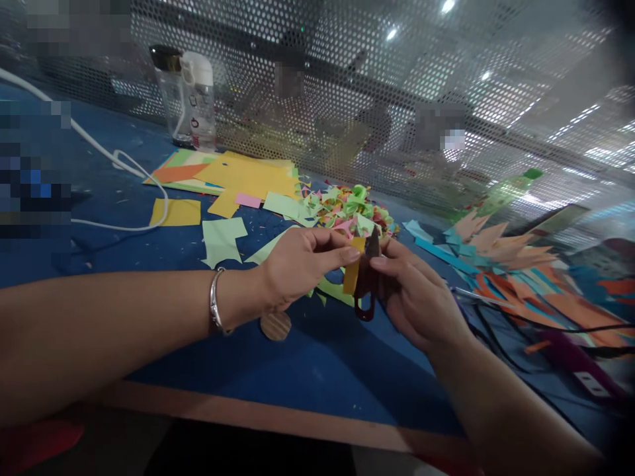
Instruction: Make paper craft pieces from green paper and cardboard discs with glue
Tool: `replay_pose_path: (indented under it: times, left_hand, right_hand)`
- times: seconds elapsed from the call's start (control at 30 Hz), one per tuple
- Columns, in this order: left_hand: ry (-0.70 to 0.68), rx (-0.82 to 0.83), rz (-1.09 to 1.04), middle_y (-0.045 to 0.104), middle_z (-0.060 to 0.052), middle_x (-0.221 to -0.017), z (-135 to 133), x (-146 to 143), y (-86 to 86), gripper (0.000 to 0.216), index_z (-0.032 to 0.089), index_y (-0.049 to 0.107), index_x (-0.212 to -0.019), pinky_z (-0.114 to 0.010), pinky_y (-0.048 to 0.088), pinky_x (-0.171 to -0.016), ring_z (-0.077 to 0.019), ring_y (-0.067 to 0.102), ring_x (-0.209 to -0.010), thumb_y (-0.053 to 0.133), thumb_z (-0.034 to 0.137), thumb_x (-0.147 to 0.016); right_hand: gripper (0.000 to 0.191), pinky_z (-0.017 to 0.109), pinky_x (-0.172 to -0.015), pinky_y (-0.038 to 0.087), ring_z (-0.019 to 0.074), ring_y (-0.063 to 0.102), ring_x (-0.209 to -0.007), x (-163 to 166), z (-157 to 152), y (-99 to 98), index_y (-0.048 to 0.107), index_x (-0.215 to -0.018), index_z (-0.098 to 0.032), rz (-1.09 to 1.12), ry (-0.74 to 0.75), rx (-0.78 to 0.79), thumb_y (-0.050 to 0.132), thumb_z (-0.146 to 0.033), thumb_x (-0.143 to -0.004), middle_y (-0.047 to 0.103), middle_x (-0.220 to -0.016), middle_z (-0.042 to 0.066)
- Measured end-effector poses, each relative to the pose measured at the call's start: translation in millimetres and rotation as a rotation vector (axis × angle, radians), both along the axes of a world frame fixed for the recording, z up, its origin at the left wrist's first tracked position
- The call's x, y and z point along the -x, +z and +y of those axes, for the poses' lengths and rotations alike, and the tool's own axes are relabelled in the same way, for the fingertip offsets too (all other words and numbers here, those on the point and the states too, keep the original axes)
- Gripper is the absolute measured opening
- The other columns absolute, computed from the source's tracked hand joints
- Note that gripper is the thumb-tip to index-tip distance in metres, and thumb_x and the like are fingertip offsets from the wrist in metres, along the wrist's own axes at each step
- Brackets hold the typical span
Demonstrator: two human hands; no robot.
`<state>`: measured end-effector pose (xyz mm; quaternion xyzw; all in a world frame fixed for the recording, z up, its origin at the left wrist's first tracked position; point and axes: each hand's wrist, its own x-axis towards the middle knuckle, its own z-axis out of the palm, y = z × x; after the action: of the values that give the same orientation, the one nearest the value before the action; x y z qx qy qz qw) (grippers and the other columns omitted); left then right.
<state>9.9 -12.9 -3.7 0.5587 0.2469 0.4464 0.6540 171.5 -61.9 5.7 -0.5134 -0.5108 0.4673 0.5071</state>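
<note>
My left hand (297,264) pinches a narrow yellow paper strip (353,270) between thumb and fingers, a silver bangle on its wrist. My right hand (419,297) grips small dark red snips (368,281), whose blades point up against the strip. Both hands hover just above the blue mat (322,363), in front of a heap of curled coloured paper pieces (347,208).
Yellow, green and orange paper sheets (238,178) lie at the back left beside two clear bottles (191,99) and a white cable (124,162). Orange and blue paper cut-outs (510,264) spread at right. A perforated metal screen (397,86) backs the table. A round wooden disc (276,326) lies under my wrist.
</note>
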Motion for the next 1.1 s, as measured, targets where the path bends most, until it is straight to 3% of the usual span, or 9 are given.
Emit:
replay_pose_path:
  times: [0.1,0.2,0.4,0.63,0.8,1.1]
  left_hand:
    - [-0.013,0.016,-0.023,0.06,0.001,-0.067,-2.3,-1.9,-0.4,0.022,0.015,0.068,-0.067,-0.026,0.04,-0.068,-0.0092,0.049,-0.065,0.079,0.033,-0.069]
    - [0.041,0.076,-0.018,0.06,0.001,-0.067,-0.8,-3.3,-1.8,0.02,0.015,0.069,-0.068,-0.025,0.041,-0.064,-0.008,0.047,-0.061,0.079,0.031,-0.069]
    - [0.095,0.123,0.002,0.064,-0.001,-0.07,3.7,-5.1,-5.3,0.015,0.015,0.072,-0.071,-0.023,0.042,-0.06,-0.0086,0.05,-0.062,0.077,0.029,-0.071]
    - [0.047,0.148,0.009,0.066,-0.001,-0.075,1.0,-6.0,-5.8,0.016,0.015,0.071,-0.075,-0.022,0.044,-0.06,-0.0096,0.056,-0.066,0.077,0.029,-0.071]
    - [0.019,0.135,0.043,0.062,0.0,-0.069,1.6,-5.6,-4.9,0.017,0.014,0.064,-0.068,-0.021,0.045,-0.058,-0.0088,0.056,-0.064,0.075,0.027,-0.073]
    - [0.111,0.266,-0.076,0.066,0.001,-0.075,12.3,-1.6,-0.6,0.019,0.016,0.062,-0.073,-0.028,0.052,-0.072,-0.0103,0.062,-0.068,0.079,0.024,-0.071]
  right_hand:
    - [0.011,0.021,-0.041,0.035,0.0104,0.044,-0.046,4.6,-3.8,-2.4,0.051,-0.091,-0.024,0.037,-0.011,0.082,0.057,-0.028,-0.083,0.051,-0.061,-0.005]
    - [0.014,0.019,-0.039,0.026,0.007,0.035,-0.043,5.0,-6.0,-6.6,0.048,-0.092,-0.024,0.031,-0.013,0.035,0.059,-0.031,-0.088,0.044,-0.058,-0.008]
    - [0.025,0.021,-0.041,0.026,0.0069,0.031,-0.044,-1.1,-2.9,-14.1,0.052,-0.102,-0.023,-0.103,0.025,-0.037,0.065,-0.04,-0.088,0.037,-0.059,-0.01]
    - [0.029,0.024,-0.043,0.023,0.0074,0.032,-0.043,-4.2,-1.2,-13.9,0.053,-0.082,-0.02,-0.261,-0.01,-0.07,0.067,-0.045,-0.085,0.04,-0.052,-0.009]
    - [0.029,0.025,-0.045,0.026,0.009,0.035,-0.046,-9.5,-1.5,-13.5,0.053,-0.082,-0.021,-0.38,-0.005,-0.093,0.064,-0.048,-0.088,0.041,-0.055,-0.007]
    - [0.05,0.026,-0.046,0.028,0.0119,0.037,-0.051,-15.9,-4.0,-9.9,0.057,-0.085,-0.022,-0.235,-0.011,-0.042,0.042,-0.069,-0.091,0.039,-0.062,-0.003]
